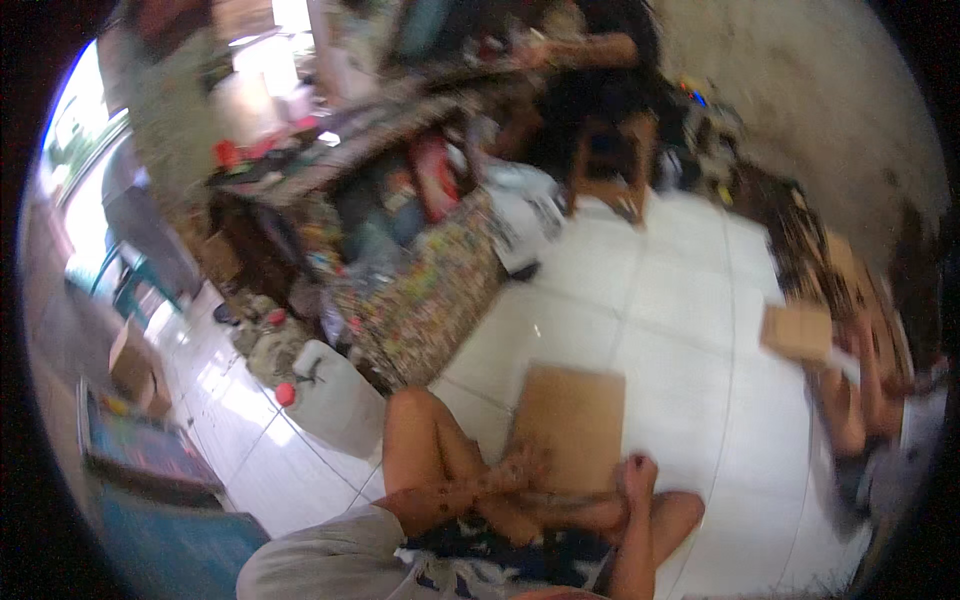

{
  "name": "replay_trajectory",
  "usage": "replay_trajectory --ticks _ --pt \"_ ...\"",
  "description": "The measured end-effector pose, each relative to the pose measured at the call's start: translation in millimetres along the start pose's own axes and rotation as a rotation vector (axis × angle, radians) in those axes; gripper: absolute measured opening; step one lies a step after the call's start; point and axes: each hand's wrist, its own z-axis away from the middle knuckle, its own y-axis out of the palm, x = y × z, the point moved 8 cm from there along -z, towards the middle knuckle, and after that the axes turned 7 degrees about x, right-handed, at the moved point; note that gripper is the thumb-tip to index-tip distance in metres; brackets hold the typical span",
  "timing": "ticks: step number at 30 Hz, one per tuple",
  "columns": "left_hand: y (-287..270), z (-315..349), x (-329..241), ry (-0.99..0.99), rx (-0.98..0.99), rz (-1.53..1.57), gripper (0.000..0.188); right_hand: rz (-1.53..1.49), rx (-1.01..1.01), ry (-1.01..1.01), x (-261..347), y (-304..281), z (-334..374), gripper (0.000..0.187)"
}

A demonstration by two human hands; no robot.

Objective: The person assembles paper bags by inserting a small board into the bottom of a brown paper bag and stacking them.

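A flat brown cardboard piece (572,415) lies on the white tiles in front of my crossed legs. My left hand (522,466) rests at its near left edge, the fingers stretched out over the cardboard and somewhat blurred. Beside the near right corner, my right hand (637,477) is closed in a fist above my knee. Whatever it may hold is hidden by the fingers.
At the right, another person's arms (850,400) reach toward a small cardboard box (797,331). A white jerrycan (338,395) with a red cap stands left of my knee. Beyond is a cluttered workbench (420,290), a wooden stool (612,170) and a second person (600,50).
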Motion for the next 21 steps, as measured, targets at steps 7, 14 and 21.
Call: replay_trajectory --ticks 7,14,21 --pt "20 -1 -20 0.008 0.079 -0.019 0.069 0.097 0.046 0.065 55 -22 25 0.026" --pt "43 -11 -11 0.276 -0.064 0.309 0.073 0.110 0.056 0.025 48 -10 23 0.033" --pt "-3 -11 1 0.180 0.019 0.361 0.070 0.062 0.187 0.128 79 -6 31 0.053"
